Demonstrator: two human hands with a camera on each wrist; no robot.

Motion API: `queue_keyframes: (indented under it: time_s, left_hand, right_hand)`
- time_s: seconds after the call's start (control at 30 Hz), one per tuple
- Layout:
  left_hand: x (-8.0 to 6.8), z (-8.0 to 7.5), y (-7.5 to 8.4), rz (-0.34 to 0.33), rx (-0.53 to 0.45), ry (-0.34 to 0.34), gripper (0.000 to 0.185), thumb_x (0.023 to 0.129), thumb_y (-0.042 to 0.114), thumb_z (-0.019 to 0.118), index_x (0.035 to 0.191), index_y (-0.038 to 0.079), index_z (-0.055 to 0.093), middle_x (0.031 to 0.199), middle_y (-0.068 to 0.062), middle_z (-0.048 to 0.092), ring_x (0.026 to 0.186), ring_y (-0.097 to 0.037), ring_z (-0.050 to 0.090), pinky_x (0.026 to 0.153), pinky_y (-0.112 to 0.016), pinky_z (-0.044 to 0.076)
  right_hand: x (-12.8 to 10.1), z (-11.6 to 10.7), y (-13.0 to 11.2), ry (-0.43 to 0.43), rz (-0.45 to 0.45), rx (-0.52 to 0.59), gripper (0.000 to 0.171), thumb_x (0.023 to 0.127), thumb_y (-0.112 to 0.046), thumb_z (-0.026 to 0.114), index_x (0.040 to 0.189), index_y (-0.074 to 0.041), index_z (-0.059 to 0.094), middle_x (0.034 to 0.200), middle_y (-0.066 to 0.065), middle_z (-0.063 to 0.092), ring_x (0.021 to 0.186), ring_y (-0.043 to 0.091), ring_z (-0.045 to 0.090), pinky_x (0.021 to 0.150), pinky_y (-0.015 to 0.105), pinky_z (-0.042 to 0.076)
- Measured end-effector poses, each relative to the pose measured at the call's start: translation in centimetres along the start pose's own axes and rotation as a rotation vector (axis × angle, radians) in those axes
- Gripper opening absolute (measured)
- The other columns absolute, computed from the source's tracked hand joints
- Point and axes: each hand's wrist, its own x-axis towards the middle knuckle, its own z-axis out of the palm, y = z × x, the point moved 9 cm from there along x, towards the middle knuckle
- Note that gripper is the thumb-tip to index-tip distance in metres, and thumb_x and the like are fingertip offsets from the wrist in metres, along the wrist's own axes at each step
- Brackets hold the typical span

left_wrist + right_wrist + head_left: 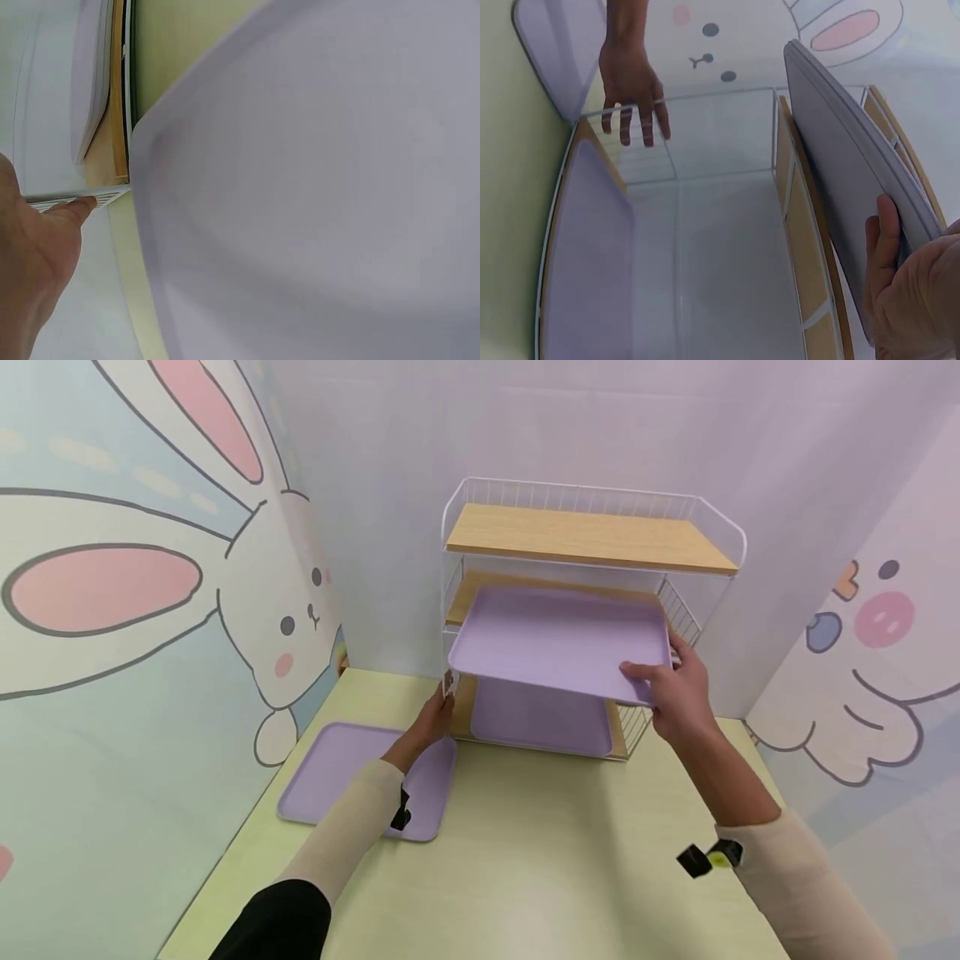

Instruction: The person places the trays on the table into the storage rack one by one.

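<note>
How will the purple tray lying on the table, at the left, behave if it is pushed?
The purple tray would probably slide rather than tip, since it lies low and broad on the table. It seems fairly stiff: no bend shows. Its smooth-looking surface might feel slippery.

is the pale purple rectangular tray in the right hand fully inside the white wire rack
No, sticking out: the head view shows the tray, gripped by the right hand, jutting past the tan wooden middle shelf.

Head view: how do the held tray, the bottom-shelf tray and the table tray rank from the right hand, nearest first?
1. Held tray: in the right hand.
2. Bottom-shelf tray: lower, left of the hand.
3. Table tray: farthest left, on the table.
</note>
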Motion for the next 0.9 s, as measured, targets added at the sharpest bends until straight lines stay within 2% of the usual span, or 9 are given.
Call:
queue_keyframes:
  time_s: [0.03,0.07,0.1,0.17,0.27,0.4,0.5,0.57,0.9]
  left_hand:
    - [-0.5,0.8,1.7,-0.021,0.132,0.031,0.064,0.124,0.016,0.033,0.183,0.017,0.009,0.191,-0.004,0.017,0.171,-0.012,0.03,0.138,-0.025,0.028]
    - [-0.8,1.6,3.0,-0.022,0.159,0.022,0.065,0.124,0.016,0.035,0.183,0.017,0.006,0.192,-0.006,0.009,0.177,-0.015,0.014,0.143,-0.031,0.017]
    - [-1.2,2.5,4.8,-0.069,0.278,0.047,0.066,0.124,0.013,0.033,0.182,0.011,0.002,0.191,-0.017,0.004,0.178,-0.029,0.01,0.144,-0.043,0.017]
    - [-1.9,4.2,8.2,-0.176,0.514,0.091,0.066,0.122,0.007,0.029,0.179,-0.001,-0.002,0.186,-0.031,0.005,0.173,-0.051,0.014,0.14,-0.06,0.023]
    - [-2.5,5.7,10.5,-0.228,0.584,0.122,0.063,0.121,0.005,0.027,0.177,-0.007,0.0,0.184,-0.036,0.009,0.17,-0.055,0.019,0.139,-0.064,0.024]
    - [-2.8,6.4,10.9,-0.231,0.617,0.157,0.061,0.122,0.006,0.024,0.177,-0.01,0.002,0.183,-0.038,0.012,0.171,-0.055,0.019,0.14,-0.064,0.022]
    - [-2.8,6.3,10.7,-0.232,0.649,0.166,0.061,0.123,0.009,0.024,0.178,-0.008,0.003,0.184,-0.037,0.014,0.171,-0.054,0.022,0.141,-0.063,0.024]
    - [-2.8,6.1,10.6,-0.238,0.662,0.156,0.062,0.124,0.013,0.023,0.179,-0.005,0.002,0.185,-0.035,0.015,0.171,-0.053,0.023,0.141,-0.061,0.024]
    - [-2.6,5.2,9.8,-0.26,0.645,0.112,0.065,0.124,0.017,0.028,0.181,0.002,0.0,0.187,-0.029,0.014,0.172,-0.049,0.024,0.142,-0.057,0.024]
  right_hand:
    - [0.7,0.1,-0.4,0.006,-0.005,-0.018,0.105,0.1,0.005,0.077,0.183,-0.025,0.02,0.156,0.008,0.049,0.133,0.025,0.064,0.083,0.022,0.068]
    - [1.4,0.2,-0.7,0.012,-0.012,-0.035,0.105,0.1,0.004,0.077,0.183,-0.022,0.018,0.163,0.012,0.048,0.137,0.026,0.063,0.083,0.02,0.067]
    - [2.0,0.3,-1.1,0.013,-0.016,-0.054,0.105,0.101,0.003,0.076,0.183,-0.019,0.016,0.171,0.016,0.043,0.141,0.027,0.061,0.081,0.019,0.067]
    - [3.1,0.6,-1.6,0.005,-0.017,-0.085,0.103,0.102,0.001,0.075,0.183,-0.012,0.012,0.182,0.019,0.031,0.142,0.027,0.06,0.077,0.02,0.068]
    - [4.5,1.1,-2.2,-0.016,-0.017,-0.141,0.102,0.103,-0.003,0.073,0.181,-0.004,0.007,0.187,0.019,0.022,0.134,0.023,0.062,0.075,0.024,0.069]
    - [6.0,1.2,-3.3,0.007,-0.049,-0.282,0.097,0.104,-0.012,0.073,0.179,0.002,0.014,0.186,0.022,0.026,0.137,0.027,0.062,0.094,0.033,0.07]
    - [6.9,1.2,-4.4,0.041,-0.095,-0.42,0.091,0.102,-0.017,0.074,0.176,0.005,0.026,0.182,0.025,0.034,0.152,0.036,0.054,0.122,0.044,0.057]
    - [7.3,1.4,-5.0,0.045,-0.121,-0.513,0.09,0.101,-0.021,0.075,0.174,0.008,0.032,0.18,0.027,0.038,0.156,0.039,0.049,0.132,0.05,0.046]
    - [8.7,2.2,-5.1,-0.013,-0.197,-0.893,0.084,0.101,-0.04,0.065,0.159,0.017,0.046,0.158,0.041,0.054,0.144,0.057,0.051,0.122,0.067,0.046]
